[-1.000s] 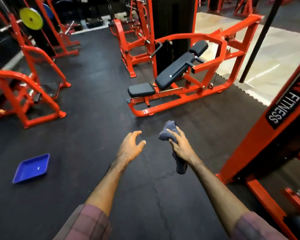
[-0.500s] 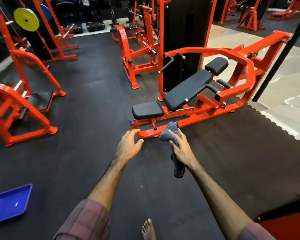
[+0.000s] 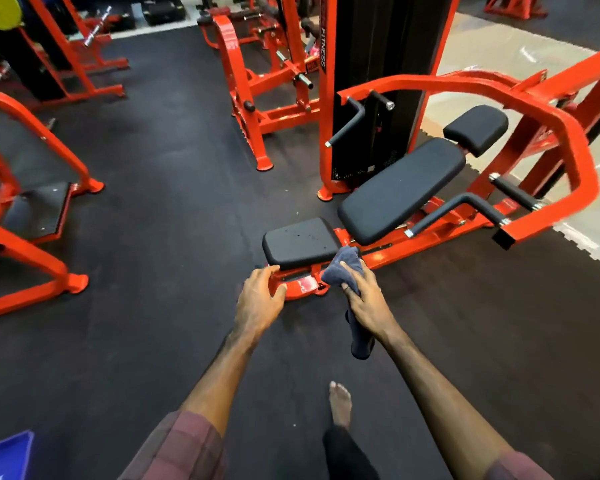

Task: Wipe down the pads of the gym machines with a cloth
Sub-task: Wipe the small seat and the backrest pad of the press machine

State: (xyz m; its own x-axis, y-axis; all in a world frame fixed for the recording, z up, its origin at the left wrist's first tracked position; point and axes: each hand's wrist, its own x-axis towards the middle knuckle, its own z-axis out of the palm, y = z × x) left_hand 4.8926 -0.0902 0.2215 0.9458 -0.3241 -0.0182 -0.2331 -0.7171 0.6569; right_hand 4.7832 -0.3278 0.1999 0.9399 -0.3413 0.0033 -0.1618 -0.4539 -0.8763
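An orange press machine stands ahead with three black pads: a flat seat pad, a long tilted back pad and a small head pad. My right hand grips a dark blue-grey cloth; its bunched top sits level with the seat pad's near right corner and its tail hangs below my wrist. My left hand is held out just short of the seat pad's front edge, fingers loosely curved and holding nothing. Neither hand clearly touches a pad.
Orange machine frames stand at the left and behind, with a black weight stack tower beside the bench. The floor is black rubber matting. A blue tray corner shows at bottom left. My bare foot is stepping forward.
I have walked closer to the press machine; its pads now fill the middle of the view. Both hands keep the same pose, and the blue tray has slid to the bottom left corner.
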